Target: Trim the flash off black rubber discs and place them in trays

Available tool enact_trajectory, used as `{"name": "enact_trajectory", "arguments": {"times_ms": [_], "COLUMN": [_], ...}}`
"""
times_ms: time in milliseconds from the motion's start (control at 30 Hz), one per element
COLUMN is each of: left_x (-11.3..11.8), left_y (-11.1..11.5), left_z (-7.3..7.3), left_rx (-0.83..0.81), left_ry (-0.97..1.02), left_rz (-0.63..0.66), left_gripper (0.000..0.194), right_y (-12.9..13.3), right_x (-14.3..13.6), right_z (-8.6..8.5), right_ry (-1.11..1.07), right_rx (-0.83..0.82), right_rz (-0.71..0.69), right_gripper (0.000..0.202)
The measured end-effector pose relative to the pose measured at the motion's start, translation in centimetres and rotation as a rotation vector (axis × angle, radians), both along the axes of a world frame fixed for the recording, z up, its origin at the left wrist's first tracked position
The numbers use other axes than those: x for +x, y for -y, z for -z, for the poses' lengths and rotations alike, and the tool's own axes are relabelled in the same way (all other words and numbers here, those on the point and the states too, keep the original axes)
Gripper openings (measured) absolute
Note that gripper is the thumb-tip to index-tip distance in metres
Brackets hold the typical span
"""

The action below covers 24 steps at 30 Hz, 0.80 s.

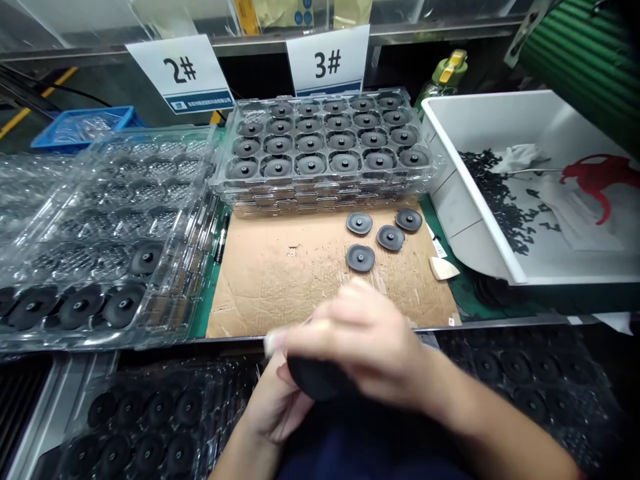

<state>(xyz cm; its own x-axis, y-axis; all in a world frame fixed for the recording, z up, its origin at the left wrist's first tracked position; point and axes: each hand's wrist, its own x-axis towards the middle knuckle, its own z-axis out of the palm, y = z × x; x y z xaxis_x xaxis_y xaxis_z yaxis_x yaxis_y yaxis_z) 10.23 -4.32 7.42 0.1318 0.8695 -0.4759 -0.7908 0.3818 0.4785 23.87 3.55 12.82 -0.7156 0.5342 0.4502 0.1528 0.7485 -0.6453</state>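
Close to my body, below the table edge, a rounded black disc (320, 379) sits between my two hands. My left hand (287, 407) is closed on its left side, mostly covered by the other hand. My right hand (365, 337) curls over the top of the disc, blurred by motion. A pale tip shows at the end of one finger; I cannot make out whether it is a cover. Beyond the hands, several similar black discs with a central stud, such as the nearest disc (361, 258), lie on the cardboard sheet (270, 273).
A stack of clear trays (325, 190) full of black discs stands behind the cardboard. Another clear tray (173, 267), partly filled, is at left. At right, a white bin (470, 220) holds small black pieces and a red tool (600, 175). A beige wedge (443, 269) lies near it.
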Motion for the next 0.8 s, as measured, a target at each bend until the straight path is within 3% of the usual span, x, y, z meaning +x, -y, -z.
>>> {"name": "enact_trajectory", "arguments": {"times_ms": [133,200,267,333,400,500,533,600,667,700,800], "left_x": [-0.6,-1.1,-1.4,-1.5,-1.4,-0.9,-0.8,-0.6,-0.8,-1.0,-1.4], "left_y": [0.3,0.4,0.3,0.1,-0.1,-0.3,-0.4,-0.6,-0.8,-0.9,-1.0], "left_z": [-0.5,-0.5,-0.2,0.1,0.3,0.3,0.2,-0.1,-0.1,-0.1,0.4], "left_rx": [0.017,0.024,0.027,0.028,0.033,0.061,0.070,0.072,0.086,0.094,0.115], "left_ry": [0.105,0.139,0.143,0.131,0.099,0.017,-0.016,-0.079,-0.141,-0.170,-0.223], "left_rz": [0.047,0.057,0.048,0.025,-0.005,-0.083,-0.113,-0.172,-0.244,-0.281,-0.362], "left_gripper": [0.048,0.048,0.049,0.051,0.052,0.051,0.049,0.044,0.046,0.049,0.054], "right_y": [-0.9,-0.1,1.1,2.1,2.5,2.4,2.4,2.4,2.4,2.3,2.0], "right_x": [1.6,2.2,2.7,3.0,3.1,2.6,2.2,1.4,0.8,0.6,0.5], "right_z": [4.1,6.9,9.3,10.3,9.3,5.3,4.0,2.1,1.6,1.7,2.2], "right_ry": [0.068,0.153,0.207,0.235,0.238,0.132,0.081,0.003,0.022,0.063,0.133], "right_rx": [-0.339,-0.410,-0.421,-0.421,-0.423,-0.340,-0.267,-0.122,-0.094,-0.126,-0.229], "right_rz": [0.418,0.437,0.371,0.343,0.396,0.551,0.523,0.312,0.135,0.139,0.332], "right_gripper": [0.027,0.029,0.027,0.024,0.025,0.030,0.032,0.035,0.036,0.034,0.030]}}
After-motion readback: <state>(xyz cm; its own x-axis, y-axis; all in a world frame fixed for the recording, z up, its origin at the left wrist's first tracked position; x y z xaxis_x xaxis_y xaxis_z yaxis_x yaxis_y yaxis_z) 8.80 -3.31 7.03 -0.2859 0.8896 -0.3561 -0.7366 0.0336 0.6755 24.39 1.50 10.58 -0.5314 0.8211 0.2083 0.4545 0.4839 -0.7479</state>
